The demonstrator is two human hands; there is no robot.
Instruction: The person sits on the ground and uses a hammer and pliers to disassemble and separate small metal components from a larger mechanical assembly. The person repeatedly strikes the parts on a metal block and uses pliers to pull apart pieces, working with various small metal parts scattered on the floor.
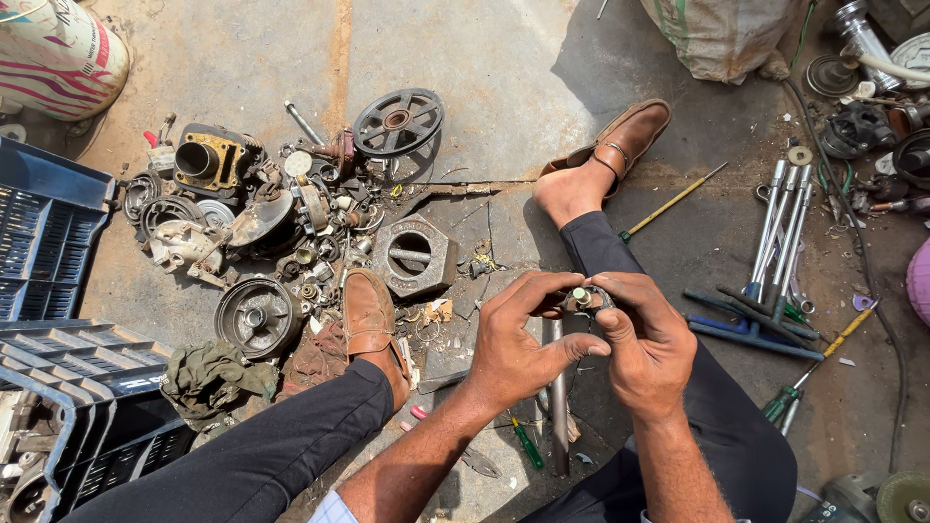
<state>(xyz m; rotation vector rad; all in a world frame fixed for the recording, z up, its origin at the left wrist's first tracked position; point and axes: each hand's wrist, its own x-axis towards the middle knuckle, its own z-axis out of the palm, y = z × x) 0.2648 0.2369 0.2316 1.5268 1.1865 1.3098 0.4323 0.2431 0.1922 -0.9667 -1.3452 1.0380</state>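
Both hands pinch one small metal part (pixel 582 297) between them: left hand (pixel 513 339) from the left, right hand (pixel 647 339) equally close, above the floor (pixel 542 87).

My hands (pixel 581 339) meet between my legs; the parts heap (pixel 281 223) lies left beside the crates (pixel 48 232), wrenches (pixel 780 232) right.

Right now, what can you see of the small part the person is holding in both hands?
The small metal part is held between the fingertips of the left hand and the right hand, above the person's lap. It looks like dark, greasy metal with a pale, round, greenish-white end facing up. Fingers hide most of it, so its full shape cannot be told. Both thumbs press close beside it, and it touches nothing else.
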